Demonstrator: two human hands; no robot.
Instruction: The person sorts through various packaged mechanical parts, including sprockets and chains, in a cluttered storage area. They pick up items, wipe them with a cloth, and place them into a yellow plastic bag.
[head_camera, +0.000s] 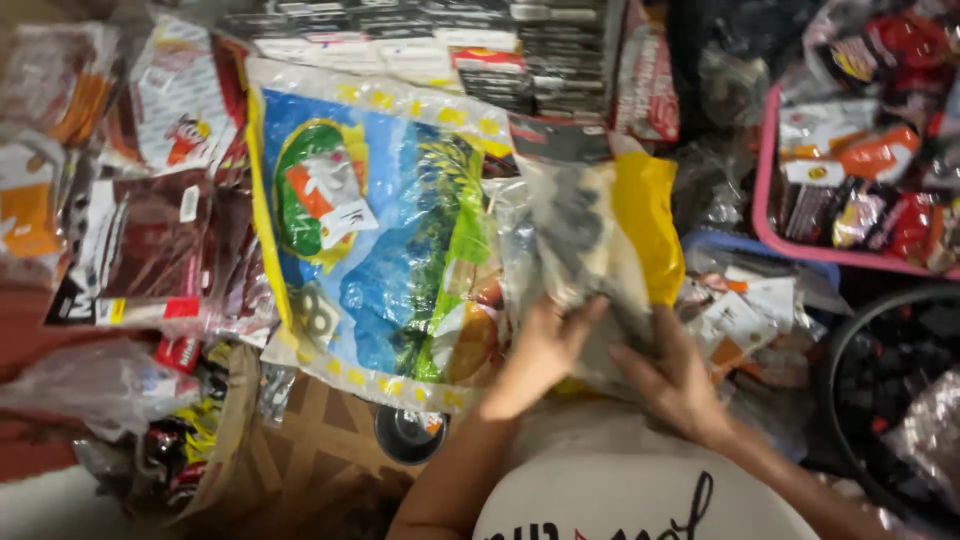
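A: Starting far to the left of the left hand (540, 355), what hems it in?

B: Dark red packets (140, 250) and a crumpled clear plastic bag (100, 385) lie well out that way. Nearer, just beside the hand's outer edge, a large blue printed sack (370, 230) with a yellow border lies flat, its right edge touching the held bag. Below the wrist sits a small dark round cup (410, 435) on brown patterned cardboard (320, 440).

A: And the hands themselves?

B: The left hand lies with fingers spread flat against the lower left of a clear plastic bag (590, 240); the right hand (675, 380) presses its lower right, fingers curled on the film. Both grip it, the bag between and above them.

A: How does the bag look?

B: Wrinkled, see-through film with dark pieces inside, blurred, a yellow sheet down its right side and a dark card header on top.

A: Room to the right?

B: Little. Loose white-tagged packets (750, 310) crowd just beyond the right hand, a pink basket (770, 190) of red snack packs stands further up, and a black round tub (840, 400) sits near the right forearm.
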